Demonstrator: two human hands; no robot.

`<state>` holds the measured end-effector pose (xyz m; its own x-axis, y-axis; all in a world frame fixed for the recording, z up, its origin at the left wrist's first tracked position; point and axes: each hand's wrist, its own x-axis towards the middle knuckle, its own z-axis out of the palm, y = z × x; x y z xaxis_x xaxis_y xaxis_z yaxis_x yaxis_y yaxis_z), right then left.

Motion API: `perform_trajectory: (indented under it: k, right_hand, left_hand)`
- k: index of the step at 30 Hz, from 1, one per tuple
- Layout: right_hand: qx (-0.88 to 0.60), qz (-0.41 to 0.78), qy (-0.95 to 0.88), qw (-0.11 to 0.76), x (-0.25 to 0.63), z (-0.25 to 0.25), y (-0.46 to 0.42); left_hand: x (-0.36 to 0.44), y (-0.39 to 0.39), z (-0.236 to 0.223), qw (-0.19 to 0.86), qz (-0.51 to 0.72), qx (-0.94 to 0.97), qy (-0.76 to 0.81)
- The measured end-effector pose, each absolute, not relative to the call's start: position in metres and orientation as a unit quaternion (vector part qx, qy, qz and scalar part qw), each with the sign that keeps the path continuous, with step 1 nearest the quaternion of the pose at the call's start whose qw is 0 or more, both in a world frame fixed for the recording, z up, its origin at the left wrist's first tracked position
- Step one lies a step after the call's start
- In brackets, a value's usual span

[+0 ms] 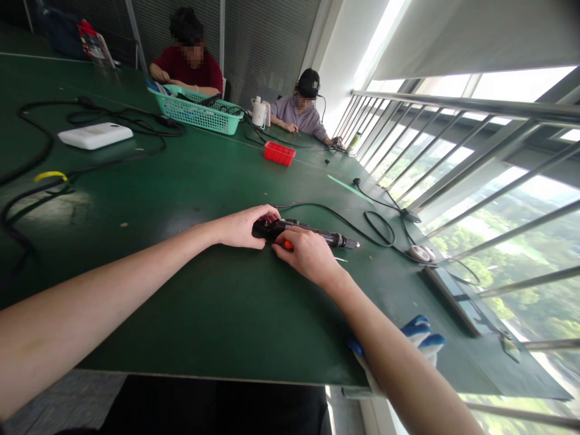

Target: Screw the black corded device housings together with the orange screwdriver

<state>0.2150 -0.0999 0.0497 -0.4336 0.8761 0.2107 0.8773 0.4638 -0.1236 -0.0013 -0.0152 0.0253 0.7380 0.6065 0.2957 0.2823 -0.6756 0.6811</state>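
A black electric screwdriver lies on the green table, its metal tip to the right and a cord at its rear end. My left hand is closed around that rear end, thumb on the near side and fingers on the far side. Just beside it, my right hand is closed on a small screwdriver with an orange handle, held against the near side of the black tool. Most of the handle is hidden by my fingers. A thin metal shaft shows past my right hand, apparently part of it.
Blue-and-white gloves lie under my right forearm. A flat dark device and black cables are along the railing. Farther back are a red tray, a teal basket, a white box and two seated people.
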Motion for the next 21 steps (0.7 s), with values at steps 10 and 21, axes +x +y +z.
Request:
perform_trajectory:
  k: [10, 21]
  right_hand:
    - [-0.537, -0.03, -0.83, 0.146, 0.199, 0.048, -0.099]
    - [-0.522, -0.051, -0.797, 0.299, 0.213, 0.053, -0.099]
  left_hand:
    - [-0.001, -0.012, 0.029, 0.291, 0.342, 0.851, 0.274]
    - [0.017, -0.028, 0.032, 0.4, 0.432, 0.755, 0.288]
